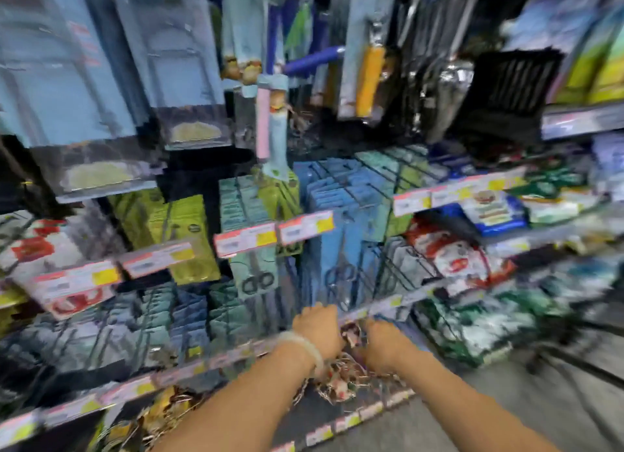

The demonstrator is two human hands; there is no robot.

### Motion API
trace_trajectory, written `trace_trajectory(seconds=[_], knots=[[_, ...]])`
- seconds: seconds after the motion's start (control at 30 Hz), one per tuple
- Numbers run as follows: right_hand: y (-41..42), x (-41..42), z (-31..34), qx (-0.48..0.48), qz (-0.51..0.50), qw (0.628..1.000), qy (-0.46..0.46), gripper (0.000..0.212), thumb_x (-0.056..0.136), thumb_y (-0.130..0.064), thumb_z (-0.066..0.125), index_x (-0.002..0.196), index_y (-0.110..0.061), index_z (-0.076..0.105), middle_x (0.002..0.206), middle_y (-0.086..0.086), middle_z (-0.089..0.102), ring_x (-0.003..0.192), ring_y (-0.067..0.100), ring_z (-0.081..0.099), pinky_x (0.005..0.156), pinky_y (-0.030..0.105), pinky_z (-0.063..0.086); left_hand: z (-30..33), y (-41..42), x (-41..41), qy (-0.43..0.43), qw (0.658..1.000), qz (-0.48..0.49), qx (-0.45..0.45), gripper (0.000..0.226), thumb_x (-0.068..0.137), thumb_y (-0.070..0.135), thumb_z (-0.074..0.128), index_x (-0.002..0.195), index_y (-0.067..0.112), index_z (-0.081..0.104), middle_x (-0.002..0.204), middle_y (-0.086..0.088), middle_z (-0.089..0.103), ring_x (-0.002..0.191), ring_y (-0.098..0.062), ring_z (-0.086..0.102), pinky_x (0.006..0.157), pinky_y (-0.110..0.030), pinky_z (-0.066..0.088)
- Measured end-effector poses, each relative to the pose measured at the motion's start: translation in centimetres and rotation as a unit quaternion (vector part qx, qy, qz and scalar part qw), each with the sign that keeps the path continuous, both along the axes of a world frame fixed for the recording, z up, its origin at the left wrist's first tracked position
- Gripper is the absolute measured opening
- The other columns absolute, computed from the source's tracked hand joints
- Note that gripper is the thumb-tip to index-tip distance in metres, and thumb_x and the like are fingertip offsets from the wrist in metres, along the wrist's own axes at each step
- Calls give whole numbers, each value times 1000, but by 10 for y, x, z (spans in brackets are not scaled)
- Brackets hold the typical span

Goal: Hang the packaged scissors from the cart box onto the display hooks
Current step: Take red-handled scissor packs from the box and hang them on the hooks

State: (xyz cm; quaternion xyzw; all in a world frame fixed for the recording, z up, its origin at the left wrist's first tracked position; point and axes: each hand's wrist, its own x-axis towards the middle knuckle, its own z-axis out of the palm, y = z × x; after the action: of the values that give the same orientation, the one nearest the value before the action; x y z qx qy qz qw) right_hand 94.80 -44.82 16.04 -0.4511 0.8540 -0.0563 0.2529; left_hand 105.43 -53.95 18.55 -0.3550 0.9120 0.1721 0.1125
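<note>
Reaching toward the lower rows of the display, the left hand [319, 328] and right hand [385, 345] sit close together, fingers turned away into a blurred tangle of small hanging items [347, 370]; their grip cannot be told. Packaged scissors [341, 249] hang just above both hands, on blue cards behind a price tag [305, 227].

A blurred view of a shop display. At six o'clock, two bare forearms reach forward. The left hand [319, 326], with a pale bracelet [305, 347] on its wrist, and the right hand [383, 345] meet over small glittery packets [341, 380]; their grip is unclear. Just above, toward twelve o'clock, blue scissor packs [341, 249] hang on hooks behind pink-and-yellow price tags [305, 227]. Green packs [169, 228] hang at nine o'clock.
</note>
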Motion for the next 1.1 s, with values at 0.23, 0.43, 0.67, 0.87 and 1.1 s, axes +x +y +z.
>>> trace_trajectory(seconds=[0.23,0.43,0.67,0.87,1.1], knots=[[175,-142,10,-1,-241,969,49,44,88,-33,54,121,-6,46,127,18,53,120,32,51,96,36,44,9,129,-187,7,973,-229,-12,47,86,30,60,126,8,46,127,-18,50,116,-37,50,95,-45,46],[284,-210,3,48,-386,920,42,50,89,-36,55,129,-10,40,133,17,47,123,34,46,98,41,43,-3,226,-299,16,920,-390,-20,49,85,32,60,126,9,46,129,-17,48,123,-37,45,99,-44,42],[356,-340,14,60,-480,874,42,50,89,-32,54,132,-10,39,134,14,45,123,35,44,100,44,43,4,300,-460,-6,873,-487,2,57,85,37,60,132,13,40,134,-13,42,125,-34,42,101,-45,41],[395,-467,40,19,-528,848,52,50,86,-34,58,127,-9,44,129,14,48,119,34,47,100,45,44,31,328,-593,6,859,-512,14,58,90,33,55,139,11,33,139,-13,35,130,-34,36,105,-45,38],[448,-557,14,12,-565,825,5,48,85,-36,59,122,-9,47,127,14,53,112,33,54,95,40,48,1,366,-702,-38,851,-524,23,59,89,34,56,140,13,34,139,-12,36,130,-32,38,107,-45,38]])
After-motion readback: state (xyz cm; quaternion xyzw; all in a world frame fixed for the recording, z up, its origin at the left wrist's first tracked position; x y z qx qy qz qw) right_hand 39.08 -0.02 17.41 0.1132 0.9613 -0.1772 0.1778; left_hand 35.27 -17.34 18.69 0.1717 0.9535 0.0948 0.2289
